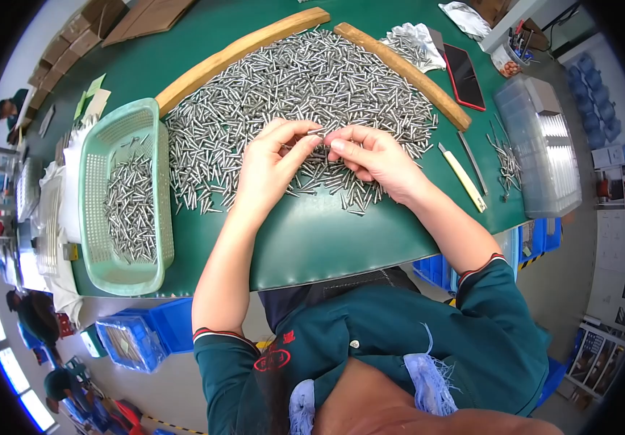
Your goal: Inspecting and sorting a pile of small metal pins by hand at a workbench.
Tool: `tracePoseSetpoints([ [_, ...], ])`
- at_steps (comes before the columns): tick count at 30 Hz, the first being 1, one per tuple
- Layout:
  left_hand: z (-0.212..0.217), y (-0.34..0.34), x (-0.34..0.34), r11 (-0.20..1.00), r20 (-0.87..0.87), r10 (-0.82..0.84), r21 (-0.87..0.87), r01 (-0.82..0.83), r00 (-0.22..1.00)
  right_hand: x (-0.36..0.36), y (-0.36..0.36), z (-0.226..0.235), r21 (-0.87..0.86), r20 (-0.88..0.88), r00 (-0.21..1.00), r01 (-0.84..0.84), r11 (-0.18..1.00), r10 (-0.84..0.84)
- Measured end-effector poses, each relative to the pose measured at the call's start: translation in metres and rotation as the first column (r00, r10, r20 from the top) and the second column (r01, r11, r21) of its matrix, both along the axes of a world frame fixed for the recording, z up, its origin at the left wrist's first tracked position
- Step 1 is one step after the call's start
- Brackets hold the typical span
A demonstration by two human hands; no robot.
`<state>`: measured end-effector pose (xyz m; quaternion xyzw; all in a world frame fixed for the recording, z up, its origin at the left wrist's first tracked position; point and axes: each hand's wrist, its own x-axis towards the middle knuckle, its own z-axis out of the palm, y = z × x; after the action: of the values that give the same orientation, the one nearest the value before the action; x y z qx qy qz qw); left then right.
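Note:
A wide heap of small silver metal pins [290, 80], perhaps screws or rivets, covers the middle of the green table. Over its near edge my left hand [275, 161] is closed, thumb and index finger pinched at a small metal pin [315, 133]. My right hand [376, 158] meets it fingertip to fingertip, its thumb and index finger also pinched and the other fingers curled. What lies between the right fingertips is too small to make out. To the left, a pale green plastic basket [88, 210] holds a smaller pile of the same pins.
Two wooden bars [243, 54] [403, 72] border the heap's far side. Right of it lie a yellow utility knife [463, 177], a thin metal strip [473, 163], a red-edged phone [464, 76] and a clear plastic box [537, 159]. Cardboard [146, 19] lies far left.

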<state>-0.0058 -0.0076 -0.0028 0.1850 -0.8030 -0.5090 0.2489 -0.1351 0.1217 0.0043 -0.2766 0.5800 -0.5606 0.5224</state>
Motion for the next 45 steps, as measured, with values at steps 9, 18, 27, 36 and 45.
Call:
tracePoseSetpoints([
  [9,-0.009,0.012,-0.005,0.988,-0.126,-0.048,0.138,0.066,0.991,-0.002,0.003,-0.003,-0.080,0.045,0.999,-0.001,0.997,0.005],
  [18,-0.008,0.016,-0.006,0.989,-0.118,-0.072,0.118,0.086,0.990,-0.005,0.001,-0.006,-0.056,0.154,0.988,-0.022,0.998,0.030],
  [27,-0.002,0.015,-0.005,0.858,-0.125,-0.070,0.498,0.124,0.990,-0.003,0.001,-0.002,-0.070,0.394,0.919,0.049,0.996,-0.017],
  [36,-0.008,0.023,-0.005,0.890,-0.145,-0.097,0.430,0.151,0.985,-0.002,0.001,-0.008,-0.076,0.436,0.900,0.013,0.997,0.022],
  [45,-0.007,0.024,-0.005,0.855,-0.120,-0.096,0.498,0.143,0.988,-0.003,0.001,-0.001,-0.065,0.345,0.937,-0.021,0.998,0.042],
])
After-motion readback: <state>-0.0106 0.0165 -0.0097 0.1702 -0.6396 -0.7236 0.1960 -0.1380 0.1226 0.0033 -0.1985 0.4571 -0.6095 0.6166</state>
